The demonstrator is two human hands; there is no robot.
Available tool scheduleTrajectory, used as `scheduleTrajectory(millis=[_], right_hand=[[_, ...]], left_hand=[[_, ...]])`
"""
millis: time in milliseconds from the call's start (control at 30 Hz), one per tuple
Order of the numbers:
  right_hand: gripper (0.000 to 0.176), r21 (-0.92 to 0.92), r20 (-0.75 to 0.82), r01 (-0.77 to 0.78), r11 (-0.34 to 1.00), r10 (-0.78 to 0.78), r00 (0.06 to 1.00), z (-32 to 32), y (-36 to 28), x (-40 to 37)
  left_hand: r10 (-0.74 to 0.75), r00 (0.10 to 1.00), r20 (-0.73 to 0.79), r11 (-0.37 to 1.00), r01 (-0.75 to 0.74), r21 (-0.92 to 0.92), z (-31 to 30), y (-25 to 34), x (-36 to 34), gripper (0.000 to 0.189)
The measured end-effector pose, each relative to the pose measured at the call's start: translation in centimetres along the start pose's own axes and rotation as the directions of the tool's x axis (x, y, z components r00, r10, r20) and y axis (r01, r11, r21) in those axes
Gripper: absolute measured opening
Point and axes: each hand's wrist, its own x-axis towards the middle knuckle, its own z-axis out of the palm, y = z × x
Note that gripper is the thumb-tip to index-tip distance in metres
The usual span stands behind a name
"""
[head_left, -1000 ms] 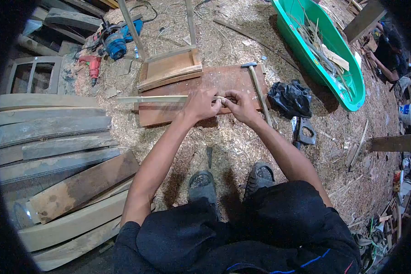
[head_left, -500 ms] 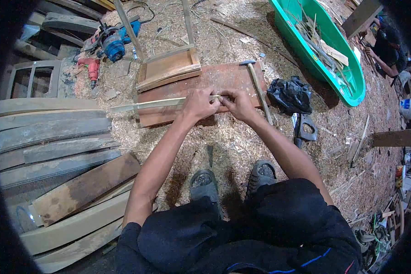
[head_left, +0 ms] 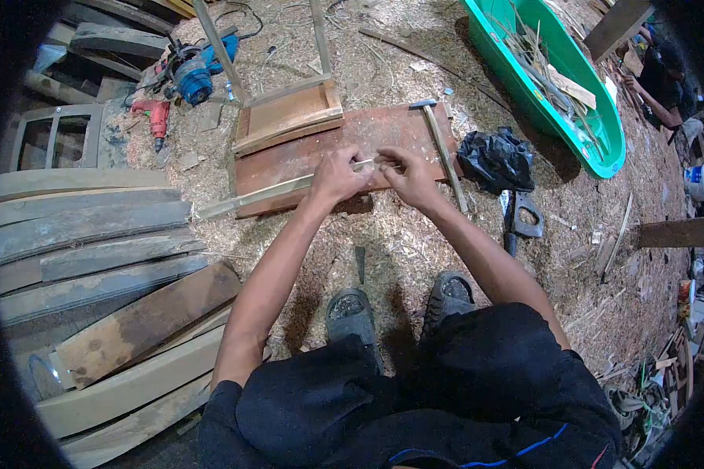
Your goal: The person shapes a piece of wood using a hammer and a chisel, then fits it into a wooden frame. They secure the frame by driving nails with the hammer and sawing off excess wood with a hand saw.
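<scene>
One wooden strip (head_left: 250,195) lies slanted over a reddish board (head_left: 383,129) on the sawdust floor (head_left: 414,250). The left hand (head_left: 338,176) is curled shut around its right end, and the right hand (head_left: 408,178) pinches the tip with closed fingers. A hammer (head_left: 440,148) rests at the board's right end beside a black bag (head_left: 494,160), and farther right a green tub (head_left: 606,156) holds thin wood offcuts (head_left: 551,74).

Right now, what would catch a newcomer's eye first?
At centre, the left hand and right hand pinch a thin wooden strip over a reddish board on the sawdust floor. A bright green tub of offcuts sits upper right, and a hammer lies beside the hands.
</scene>
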Motion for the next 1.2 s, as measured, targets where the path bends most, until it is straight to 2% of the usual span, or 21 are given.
scheduleTrajectory(millis=[67,167,300,367,467,567,600,700,733,833,867,967,1000,1100,1133,1200], right_hand=[[0.032,-0.025,-0.117,0.026,0.999,-0.029,0.993,-0.7,0.9,-0.1],[0.030,-0.392,-0.179,0.003,0.920,-0.079,0.981,-3.0,1.4,-1.4],[0.026,-0.569,-0.252,-0.024,0.822,-0.146,0.957,-6.3,3.0,-5.0],[0.024,-0.553,-0.316,-0.078,0.829,-0.123,0.941,-7.6,4.3,-6.3],[0.023,-0.577,-0.365,-0.082,0.813,-0.167,0.916,-9.9,4.0,-7.9],[0.023,-0.627,-0.480,-0.251,0.737,-0.113,0.870,-12.8,4.0,-10.7],[0.029,-0.709,-0.517,-0.340,0.617,-0.128,0.846,-13.7,4.0,-12.0],[0.038,-0.709,-0.646,-0.613,0.349,0.028,0.763,-16.3,7.3,-15.9],[0.041,-0.718,-0.640,-0.637,0.279,0.095,0.763,-16.9,7.8,-16.8],[0.035,-0.773,-0.594,-0.606,0.189,0.120,0.795,-17.9,9.1,-17.4],[0.030,-0.761,-0.595,-0.607,0.229,0.125,0.794,-18.3,9.4,-17.1],[0.030,-0.769,-0.580,-0.604,0.208,0.168,0.797,-19.3,9.5,-16.6],[0.032,-0.714,-0.606,-0.637,0.292,0.198,0.770,-19.5,8.1,-16.2],[0.033,-0.503,-0.738,-0.589,0.633,0.040,0.673,-19.7,8.1,-15.6],[0.032,-0.312,-0.788,-0.574,0.757,0.131,0.601,-19.4,6.5,-15.0],[0.032,-0.093,-0.864,-0.508,0.856,0.184,0.468,-19.0,4.7,-14.0]], left_hand=[[-0.001,1.000,-0.029,1.000,0.001,-0.014,0.5,-1.0,0.2,0.030],[-0.023,0.999,-0.036,1.000,0.023,0.006,1.4,-1.5,0.4,0.029],[-0.083,0.996,0.026,0.994,0.081,0.071,4.0,0.3,0.5,0.029],[-0.094,0.995,0.042,0.988,0.088,0.130,6.3,1.6,0.8,0.029],[-0.053,0.992,0.117,0.998,0.047,0.047,9.9,4.9,2.0,0.029],[0.075,0.983,0.167,0.997,-0.071,-0.030,13.1,9.0,3.3,0.033],[0.041,0.973,0.227,0.995,-0.020,-0.094,13.0,10.9,3.4,0.033],[0.092,0.967,0.236,0.995,-0.084,-0.044,16.0,11.7,4.4,0.028],[0.088,0.964,0.251,0.996,-0.079,-0.045,16.3,11.8,4.4,0.029],[0.070,0.963,0.258,0.997,-0.060,-0.047,16.3,11.1,4.6,0.029],[0.052,0.965,0.258,0.998,-0.043,-0.041,16.0,10.6,4.7,0.029],[0.033,0.975,0.218,0.999,-0.022,-0.049,14.6,9.6,5.0,0.028],[0.048,0.981,0.187,0.997,-0.036,-0.065,14.2,9.1,5.2,0.027],[0.052,0.987,0.154,0.988,-0.029,-0.148,13.0,7.9,5.9,0.027],[0.048,0.987,0.157,0.983,-0.018,-0.182,12.5,7.8,6.1,0.026],[0.002,0.988,0.156,0.984,0.025,-0.177,11.6,7.9,6.4,0.025]])
